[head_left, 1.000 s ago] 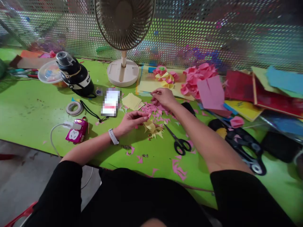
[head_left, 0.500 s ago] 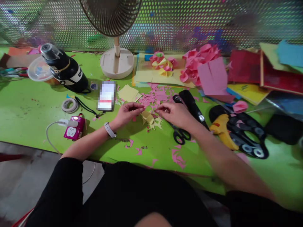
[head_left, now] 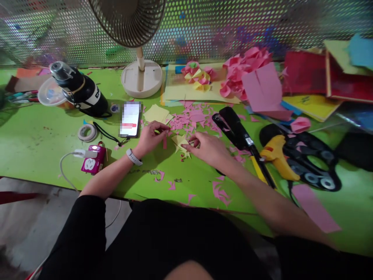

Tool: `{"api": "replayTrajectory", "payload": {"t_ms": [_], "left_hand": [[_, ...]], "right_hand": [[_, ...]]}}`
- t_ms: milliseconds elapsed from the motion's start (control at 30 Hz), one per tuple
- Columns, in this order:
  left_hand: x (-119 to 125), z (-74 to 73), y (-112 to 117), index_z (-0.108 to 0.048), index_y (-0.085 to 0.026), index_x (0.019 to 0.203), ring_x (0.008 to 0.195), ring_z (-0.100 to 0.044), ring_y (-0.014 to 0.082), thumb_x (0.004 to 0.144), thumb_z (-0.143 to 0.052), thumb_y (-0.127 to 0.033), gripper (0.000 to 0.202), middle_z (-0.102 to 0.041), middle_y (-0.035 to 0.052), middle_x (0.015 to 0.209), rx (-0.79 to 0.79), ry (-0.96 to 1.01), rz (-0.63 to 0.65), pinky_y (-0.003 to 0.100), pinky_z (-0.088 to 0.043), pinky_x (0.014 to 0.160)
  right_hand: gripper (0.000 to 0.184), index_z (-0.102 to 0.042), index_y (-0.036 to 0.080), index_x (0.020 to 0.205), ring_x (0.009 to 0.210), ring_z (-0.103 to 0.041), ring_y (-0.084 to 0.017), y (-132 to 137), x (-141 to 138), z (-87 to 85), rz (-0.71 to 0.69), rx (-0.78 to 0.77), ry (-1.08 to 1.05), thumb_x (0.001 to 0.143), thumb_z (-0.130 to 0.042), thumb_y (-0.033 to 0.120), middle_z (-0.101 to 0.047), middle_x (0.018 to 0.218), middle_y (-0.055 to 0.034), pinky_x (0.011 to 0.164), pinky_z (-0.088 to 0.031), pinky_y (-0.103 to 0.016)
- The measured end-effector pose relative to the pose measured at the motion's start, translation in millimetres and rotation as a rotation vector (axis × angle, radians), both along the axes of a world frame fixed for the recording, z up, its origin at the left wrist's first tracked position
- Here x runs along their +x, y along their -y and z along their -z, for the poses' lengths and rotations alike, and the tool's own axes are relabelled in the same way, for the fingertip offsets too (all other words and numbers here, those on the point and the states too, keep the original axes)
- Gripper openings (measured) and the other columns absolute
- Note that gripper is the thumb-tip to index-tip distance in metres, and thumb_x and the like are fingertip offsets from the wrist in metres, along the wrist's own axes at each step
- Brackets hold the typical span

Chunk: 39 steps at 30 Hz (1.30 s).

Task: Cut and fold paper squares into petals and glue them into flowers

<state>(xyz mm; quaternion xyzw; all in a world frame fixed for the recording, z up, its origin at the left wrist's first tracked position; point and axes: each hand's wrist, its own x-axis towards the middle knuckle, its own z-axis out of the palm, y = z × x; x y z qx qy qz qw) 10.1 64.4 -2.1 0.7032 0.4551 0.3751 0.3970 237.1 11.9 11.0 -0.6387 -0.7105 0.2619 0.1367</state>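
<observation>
My left hand (head_left: 152, 137) is closed in a pinch, thumb and forefinger tips together. Whatever sits between them is too small to make out. A narrow pink paper strip (head_left: 164, 141) shows just below those fingertips. My right hand (head_left: 205, 147) reaches over the pointed yellow paper cutouts (head_left: 180, 143), its thumb and forefinger apart at their right edge. Pink paper scraps (head_left: 192, 116) lie scattered just beyond both hands. A stack of pale yellow paper squares (head_left: 157, 113) rests behind my left hand.
A black stapler (head_left: 236, 128) and a yellow glue gun (head_left: 275, 153) on a black holder lie right of my right arm. Left are a phone (head_left: 130, 119), tape roll (head_left: 87, 132), pink plug adapter (head_left: 93, 158) and black bottle (head_left: 84, 91). A fan (head_left: 141, 79) stands behind.
My hands have moved apart; the left shifted left, and the right came down onto the yellow cutouts. The scissors are now mostly hidden behind my right arm. The view has shifted slightly.
</observation>
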Motion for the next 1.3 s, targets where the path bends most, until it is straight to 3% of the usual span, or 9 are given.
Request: {"api": "replayTrajectory", "payload": {"t_ms": [100, 200, 433, 567, 633, 767, 967, 1167, 1300], "left_hand": [[0, -0.4, 0, -0.073, -0.014, 0.087, 0.077, -0.063, 0.0135, 0.083, -0.069, -0.018, 0.007, -0.068, 0.0092, 0.089, 0.037, -0.037, 0.007, 0.028, -0.056, 0.066], [-1, -1.3, -1, -0.073, -0.014, 0.087, 0.077, -0.062, 0.0139, 0.082, -0.07, -0.017, 0.007, -0.068, 0.0086, 0.087, 0.072, -0.071, -0.007, 0.027, -0.055, 0.065], [-4, -0.7, -6, -0.073, -0.014, 0.086, 0.076, -0.062, 0.0136, 0.083, -0.068, -0.017, 0.006, -0.068, 0.0088, 0.087, 0.057, -0.078, -0.011, 0.029, -0.055, 0.066], [-1, 4.1, -2, -0.073, -0.015, 0.085, 0.073, -0.061, 0.0138, 0.084, -0.069, -0.02, 0.007, -0.068, 0.0096, 0.088, 0.045, -0.038, 0.025, 0.031, -0.055, 0.066], [3, 6.7, 2, -0.075, -0.016, 0.087, 0.073, -0.061, 0.0153, 0.084, -0.069, -0.021, 0.008, -0.069, 0.0099, 0.086, 0.071, -0.073, 0.056, 0.033, -0.054, 0.066], [10, 9.0, 7, -0.076, -0.017, 0.091, 0.075, -0.064, 0.0176, 0.085, -0.065, -0.018, 0.013, -0.071, 0.0106, 0.089, 0.166, -0.231, 0.121, 0.033, -0.053, 0.067], [11, 5.8, 10, -0.076, -0.017, 0.103, 0.081, -0.066, 0.017, 0.089, -0.059, -0.018, 0.022, -0.073, 0.0107, 0.098, 0.251, -0.348, 0.174, 0.031, -0.055, 0.072], [7, -0.4, 9, -0.075, -0.017, 0.102, 0.077, -0.065, 0.016, 0.088, -0.063, -0.023, 0.02, -0.072, 0.0115, 0.096, 0.235, -0.238, 0.127, 0.032, -0.056, 0.069], [3, -3.4, 4, -0.074, -0.015, 0.099, 0.071, -0.062, 0.0118, 0.087, -0.063, -0.019, 0.016, -0.07, 0.0096, 0.089, 0.206, -0.101, 0.018, 0.025, -0.052, 0.06]], "right_hand": [[0.035, -0.066, 0.02, 0.087, 0.054, -0.059, -0.019, -1, -2, 8.9, 0.016, 0.003, -0.013, 0.079, -0.073, 0.054, -0.068, 0.072, -0.0062, 0.045, -0.046, -0.033], [0.03, -0.066, 0.022, 0.08, 0.054, -0.059, -0.019, 0, -5, 11.3, 0.036, 0.016, -0.007, 0.078, -0.076, 0.05, -0.069, 0.072, -0.0064, 0.046, -0.045, -0.033], [0.016, -0.064, 0.022, 0.075, 0.052, -0.061, -0.017, 1, -6, 0.5, 0.059, -0.133, -0.155, 0.084, -0.072, 0.032, -0.07, 0.069, -0.0044, 0.048, -0.048, -0.033], [0.02, -0.064, 0.022, 0.072, 0.055, -0.061, -0.017, -1, 11, -6.5, 0.111, -0.045, -0.25, 0.08, -0.075, 0.037, -0.07, 0.069, -0.0043, 0.049, -0.047, -0.03], [0.025, -0.065, 0.022, 0.071, 0.057, -0.061, -0.017, -2, 21, -9.7, 0.109, 0.012, -0.248, 0.077, -0.076, 0.043, -0.069, 0.067, -0.0039, 0.052, -0.046, -0.03], [0.028, -0.065, 0.022, 0.069, 0.059, -0.062, -0.018, -6, 32, -15.0, 0.051, -0.052, -0.185, 0.076, -0.075, 0.047, -0.069, 0.067, -0.0032, 0.055, -0.045, -0.03], [0.02, -0.064, 0.022, 0.07, 0.063, -0.062, -0.018, -8, 31, -22.5, 0.006, -0.141, -0.085, 0.078, -0.072, 0.039, -0.07, 0.07, -0.0017, 0.057, -0.043, -0.029], [0.019, -0.063, 0.022, 0.073, 0.064, -0.062, -0.017, -9, 33, -12.7, -0.057, -0.169, -0.063, 0.08, -0.071, 0.038, -0.07, 0.071, -0.0012, 0.058, -0.042, -0.029], [0.02, -0.065, 0.022, 0.079, 0.066, -0.063, -0.018, -11, 33, -9.4, -0.081, -0.146, -0.006, 0.079, -0.072, 0.041, -0.071, 0.075, -0.0014, 0.057, -0.041, -0.029]]}}
